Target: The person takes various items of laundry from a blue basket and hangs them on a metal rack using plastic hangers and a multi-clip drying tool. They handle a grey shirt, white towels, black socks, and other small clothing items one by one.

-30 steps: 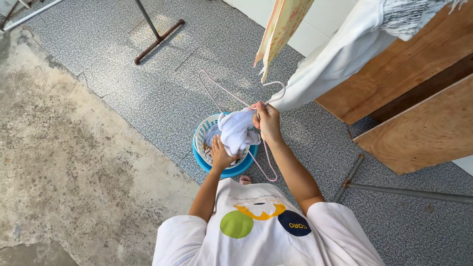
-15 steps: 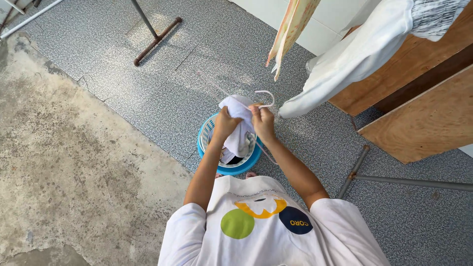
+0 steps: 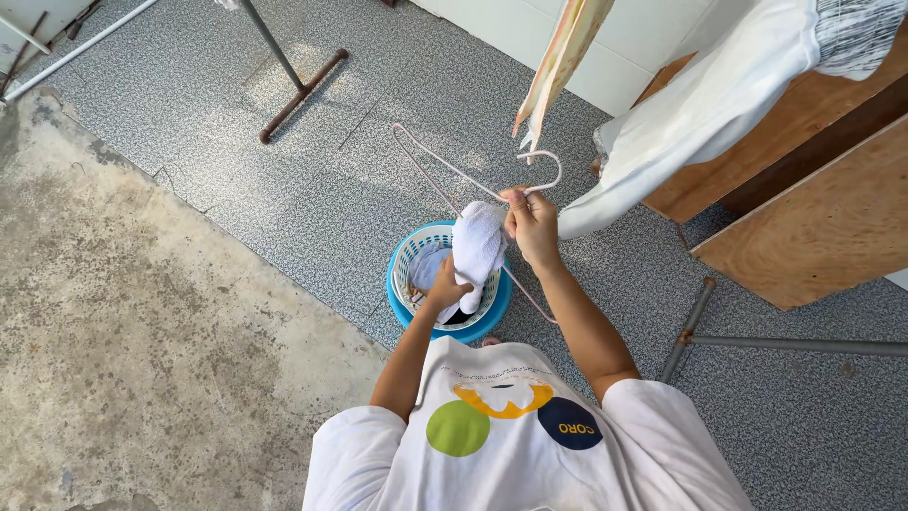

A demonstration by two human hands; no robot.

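Observation:
My right hand (image 3: 532, 220) grips a pale pink wire hanger (image 3: 430, 163) just below its hook, and the hanger slants up to the left. A white cloth (image 3: 478, 244) hangs over the hanger beside that hand. My left hand (image 3: 445, 289) holds the lower end of the white cloth, above a blue and white laundry basket (image 3: 409, 260) on the floor. The basket holds more light and dark clothes under the cloth.
A white garment (image 3: 700, 118) and a yellowish one (image 3: 560, 61) hang at the upper right. Wooden boards (image 3: 804, 218) lean at the right. Metal rack legs (image 3: 301, 87) cross the speckled floor; another rack leg (image 3: 785, 343) lies to the right. Bare concrete (image 3: 123, 331) lies to the left.
The hanger has swung up and left, its hook now above my right hand. My left hand has slid down the white cloth to its lower end.

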